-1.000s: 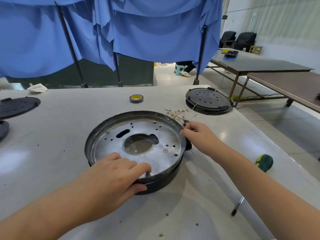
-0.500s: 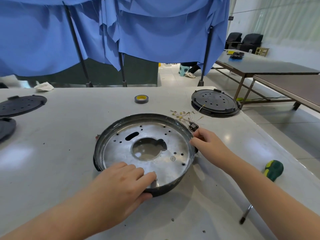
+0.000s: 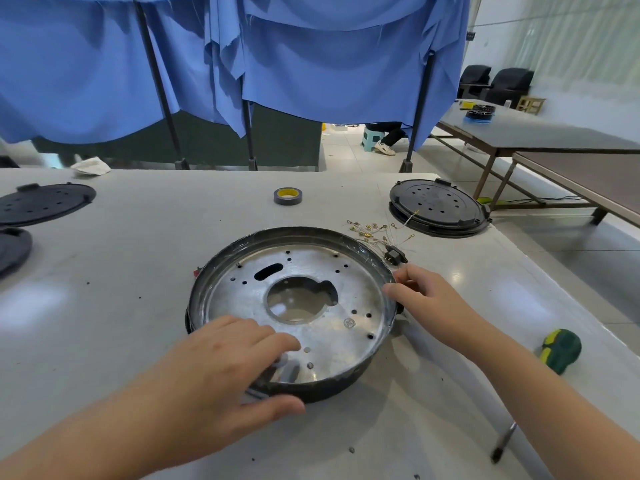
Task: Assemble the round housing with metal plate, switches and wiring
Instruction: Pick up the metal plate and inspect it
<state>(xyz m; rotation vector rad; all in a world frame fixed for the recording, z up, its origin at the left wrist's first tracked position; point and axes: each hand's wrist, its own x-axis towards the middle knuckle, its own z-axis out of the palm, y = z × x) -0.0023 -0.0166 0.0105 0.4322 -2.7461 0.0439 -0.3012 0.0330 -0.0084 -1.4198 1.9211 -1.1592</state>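
Head view shows the round housing (image 3: pixel 294 386) at frame centre, left hand (image 3: pixel 221 368) gripping its near rim, right hand (image 3: pixel 426 299) pinching the right rim; stiff and light-looking, it is best held by the rim, away from the fragile wiring (image 3: pixel 377 233).

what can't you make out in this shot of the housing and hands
Head view only:
- Housing underside and near-left rim: hidden by the metal plate and left hand.
- What the right hand fingers touch at the rim: covered by the hand.
- Wire terminals: too small.
- Screwdriver shaft: behind the right forearm.
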